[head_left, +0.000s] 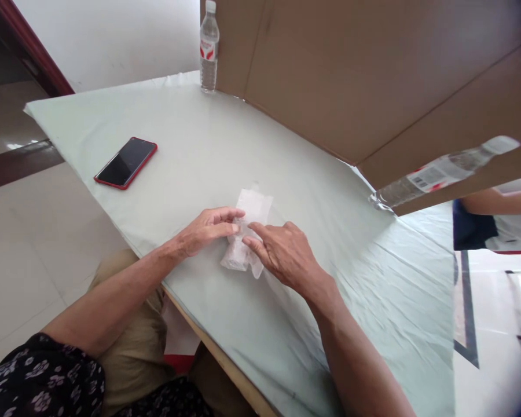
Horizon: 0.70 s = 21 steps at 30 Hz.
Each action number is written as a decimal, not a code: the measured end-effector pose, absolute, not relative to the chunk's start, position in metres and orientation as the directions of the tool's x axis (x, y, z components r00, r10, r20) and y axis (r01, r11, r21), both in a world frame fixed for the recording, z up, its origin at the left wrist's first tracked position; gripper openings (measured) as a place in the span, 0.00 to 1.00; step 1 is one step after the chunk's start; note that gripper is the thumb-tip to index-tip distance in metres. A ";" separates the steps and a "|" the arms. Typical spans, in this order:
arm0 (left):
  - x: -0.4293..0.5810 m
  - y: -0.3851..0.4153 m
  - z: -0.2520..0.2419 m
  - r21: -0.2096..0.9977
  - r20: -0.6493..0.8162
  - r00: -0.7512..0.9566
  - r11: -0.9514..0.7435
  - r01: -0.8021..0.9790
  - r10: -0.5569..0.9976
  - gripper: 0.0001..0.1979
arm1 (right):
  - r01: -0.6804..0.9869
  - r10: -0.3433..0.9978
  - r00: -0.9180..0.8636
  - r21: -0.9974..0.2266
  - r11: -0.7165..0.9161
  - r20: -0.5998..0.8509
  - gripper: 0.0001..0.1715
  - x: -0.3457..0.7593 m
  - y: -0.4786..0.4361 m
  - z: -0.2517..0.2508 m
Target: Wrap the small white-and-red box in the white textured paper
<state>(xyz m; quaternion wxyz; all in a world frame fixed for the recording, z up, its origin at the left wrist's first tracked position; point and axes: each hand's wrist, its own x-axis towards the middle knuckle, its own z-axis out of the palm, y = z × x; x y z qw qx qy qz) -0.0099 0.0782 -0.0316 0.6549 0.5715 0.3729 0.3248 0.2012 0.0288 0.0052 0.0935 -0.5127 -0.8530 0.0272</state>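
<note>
A small piece of whitish, see-through bubble wrap (255,204) lies on the pale green cloth, loosely folded, with a thicker, crinkled lower part. Whether anything is inside it, I cannot tell. At its left edge, my left hand (208,231) grips it between the thumb and the outstretched fingers. My right hand (282,252) comes in from the right and holds the wrap's right side, thumb and forefinger on the film and the other fingers curled under.
A phone in a red case (127,163) lies to the left. One water bottle (208,52) stands at the back; another bottle (434,174) is at the right by a tall cardboard panel (312,69). Another person's arm (501,202) shows beyond the table's right edge.
</note>
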 end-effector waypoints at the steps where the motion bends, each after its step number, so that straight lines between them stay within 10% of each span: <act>1: -0.010 0.079 -0.033 0.990 -0.116 0.497 0.140 -0.012 0.860 0.26 | 0.892 0.896 -0.420 -0.118 0.437 0.142 0.37 0.204 0.030 0.006; 11: -0.011 0.081 -0.027 0.971 0.110 0.208 -0.150 0.188 0.972 0.21 | 0.915 0.980 -0.128 -0.364 0.176 0.152 0.18 0.235 0.040 0.003; 16: -0.001 0.072 -0.025 0.887 0.134 0.362 -0.274 0.373 0.923 0.25 | 0.798 0.968 -0.080 -0.566 0.205 0.238 0.13 0.225 0.040 0.004; 21: -0.002 0.080 -0.029 0.848 0.119 0.243 -0.226 0.479 0.963 0.06 | 0.746 0.956 -0.030 -0.630 0.216 0.293 0.14 0.225 0.039 0.007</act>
